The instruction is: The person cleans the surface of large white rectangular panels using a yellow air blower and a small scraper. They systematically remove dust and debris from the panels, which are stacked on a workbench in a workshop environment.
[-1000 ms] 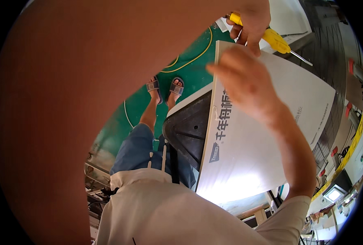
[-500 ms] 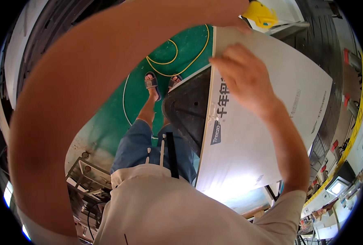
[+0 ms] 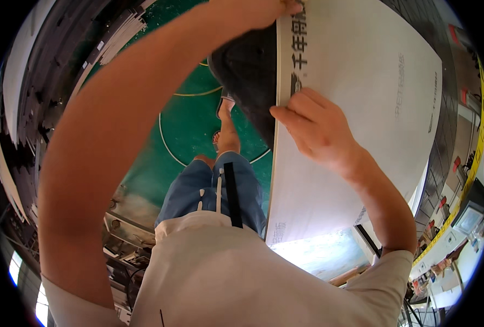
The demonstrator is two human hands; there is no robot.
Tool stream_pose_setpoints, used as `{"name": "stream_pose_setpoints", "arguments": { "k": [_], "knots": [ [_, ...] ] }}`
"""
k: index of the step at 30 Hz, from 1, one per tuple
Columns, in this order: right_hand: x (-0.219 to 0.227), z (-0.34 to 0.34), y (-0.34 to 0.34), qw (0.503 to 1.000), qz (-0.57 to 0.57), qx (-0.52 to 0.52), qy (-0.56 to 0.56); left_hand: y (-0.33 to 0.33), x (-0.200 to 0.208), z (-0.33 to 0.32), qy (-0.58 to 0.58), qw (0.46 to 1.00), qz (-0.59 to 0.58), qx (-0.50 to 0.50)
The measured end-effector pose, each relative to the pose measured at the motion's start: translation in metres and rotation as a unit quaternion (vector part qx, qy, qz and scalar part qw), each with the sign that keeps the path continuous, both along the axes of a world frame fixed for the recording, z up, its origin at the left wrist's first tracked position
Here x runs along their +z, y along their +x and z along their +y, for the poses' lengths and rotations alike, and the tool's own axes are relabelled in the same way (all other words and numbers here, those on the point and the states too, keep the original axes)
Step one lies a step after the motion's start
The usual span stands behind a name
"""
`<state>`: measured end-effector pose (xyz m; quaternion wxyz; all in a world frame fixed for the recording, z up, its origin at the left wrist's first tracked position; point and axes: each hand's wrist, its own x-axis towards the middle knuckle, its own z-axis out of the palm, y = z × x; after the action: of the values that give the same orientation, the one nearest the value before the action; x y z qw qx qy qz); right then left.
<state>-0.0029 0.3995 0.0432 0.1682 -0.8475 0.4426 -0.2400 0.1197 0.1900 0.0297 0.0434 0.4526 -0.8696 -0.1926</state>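
A large pale board [image 3: 356,125] with dark print along its long left edge lies to my right. My right hand [image 3: 321,125] rests over that edge, fingers curled and closed, the foremost fingertip just reaching past the rim. My left hand [image 3: 261,12] reaches across at the top, partly cut off by the picture's border. Its fingertips are pressed together at the far part of the same edge, and whatever they hold is hidden. Beneath the board a dark plate-like support [image 3: 247,71] juts out toward the left.
I stand on a green floor [image 3: 193,128] with a thin pale hose [image 3: 165,139] and a yellow hose [image 3: 198,94] on it. Dark stacked strips [image 3: 62,65] line the left side. A metal frame cart [image 3: 127,229] is near left; a yellow band [image 3: 480,136] runs along the right.
Both my hands have come to the board's edge, the right one nearer to me. My feet have shifted. The yellow object by my left hand has gone out of view.
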Motion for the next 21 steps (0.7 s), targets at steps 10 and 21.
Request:
{"name": "stream_pose_setpoints", "arguments": {
  "k": [10,21],
  "knots": [
    [0.020,0.213,0.056,0.994,-0.009,0.073,0.085,-0.014,-0.003,0.010,-0.029,0.998,0.000,0.047],
    [0.004,0.068,0.016,0.994,-0.007,-0.090,-0.057,0.037,-0.008,0.119,0.034,0.992,-0.094,-0.079]
  ]
}}
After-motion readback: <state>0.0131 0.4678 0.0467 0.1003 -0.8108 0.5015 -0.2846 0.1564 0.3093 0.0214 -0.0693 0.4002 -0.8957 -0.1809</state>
